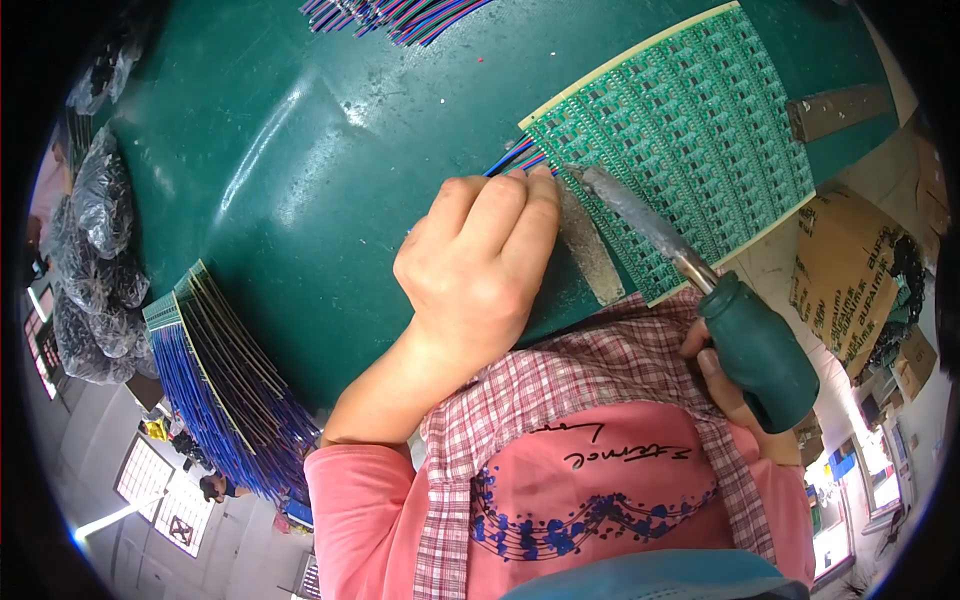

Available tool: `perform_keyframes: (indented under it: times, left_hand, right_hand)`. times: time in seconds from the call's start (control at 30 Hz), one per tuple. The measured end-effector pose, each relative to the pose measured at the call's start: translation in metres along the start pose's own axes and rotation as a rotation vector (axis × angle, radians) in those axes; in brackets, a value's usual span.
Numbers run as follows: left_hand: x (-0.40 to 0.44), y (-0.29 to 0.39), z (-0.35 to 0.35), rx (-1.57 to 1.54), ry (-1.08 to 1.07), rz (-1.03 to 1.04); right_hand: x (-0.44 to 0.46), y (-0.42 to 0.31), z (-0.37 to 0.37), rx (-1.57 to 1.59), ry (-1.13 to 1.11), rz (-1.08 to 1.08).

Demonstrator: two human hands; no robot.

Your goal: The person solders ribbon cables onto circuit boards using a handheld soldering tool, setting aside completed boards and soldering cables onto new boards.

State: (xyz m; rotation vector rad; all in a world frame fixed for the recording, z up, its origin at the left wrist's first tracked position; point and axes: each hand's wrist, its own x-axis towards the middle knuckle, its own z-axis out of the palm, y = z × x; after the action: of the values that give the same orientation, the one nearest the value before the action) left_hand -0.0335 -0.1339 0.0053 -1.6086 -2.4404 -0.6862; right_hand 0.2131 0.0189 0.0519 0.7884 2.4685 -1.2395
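Note:
My left hand (480,250) is closed around thin blue, red and black wires (515,155), whose ends lie by the near left edge of a green circuit board panel (690,140). The panel carries many small repeated boards with rows of components. In my right hand (715,375), partly hidden behind the handle, is a soldering iron (765,350) with a dark green grip. Its tip reaches the panel's edge close to the wires; whether it touches them I cannot tell. A flat grey metal bar (590,245) sits beside my left fingers, partly under the panel.
More coloured wires (395,15) lie at the table's far edge. Boards with long blue wires (225,390) hang at the left edge. Dark plastic bags (100,250) are further left. Another bar (840,110) lies right of the panel, near a brown printed carton (845,280).

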Motion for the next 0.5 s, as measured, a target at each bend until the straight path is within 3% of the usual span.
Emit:
perform_keyframes:
  times: [0.2,0.4,0.5]
  left_hand:
    - [-0.001,0.002,0.004,0.036,0.055,0.026]
    - [-0.001,0.003,0.004,0.033,0.042,0.024]
    - [-0.004,-0.004,0.012,0.083,0.123,0.081]
  right_hand:
    - [0.004,0.009,0.013,0.044,0.105,-0.131]
    - [0.012,-0.012,-0.012,0.117,-0.035,-0.06]
    - [0.006,-0.002,-0.004,0.15,0.015,-0.036]
